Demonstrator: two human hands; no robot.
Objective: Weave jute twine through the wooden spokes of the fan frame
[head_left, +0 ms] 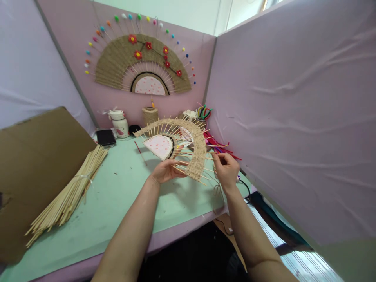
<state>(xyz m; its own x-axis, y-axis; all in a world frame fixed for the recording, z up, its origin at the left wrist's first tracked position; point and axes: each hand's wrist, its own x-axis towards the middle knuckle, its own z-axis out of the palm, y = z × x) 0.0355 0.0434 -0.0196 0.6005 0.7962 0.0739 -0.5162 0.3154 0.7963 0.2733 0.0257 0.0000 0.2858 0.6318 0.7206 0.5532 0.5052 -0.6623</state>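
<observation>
A half-woven fan (188, 145) of thin wooden sticks and jute twine, with a pink spotted half-disc at its centre, is held tilted above the green table (117, 203). My left hand (167, 170) grips it from below, fingers closed on the sticks near the woven band. My right hand (226, 168) is at the fan's right edge, fingers pinched at the stick ends, where a strand of twine (217, 190) hangs down.
A bundle of bamboo sticks (70, 192) lies left on the table beside a brown cardboard sheet (35, 164). A finished fan (143, 64) hangs on the pink back wall. A white jar (120, 123), twine spool (150, 114), black box (105, 137) and pipe cleaners (217, 143) sit behind.
</observation>
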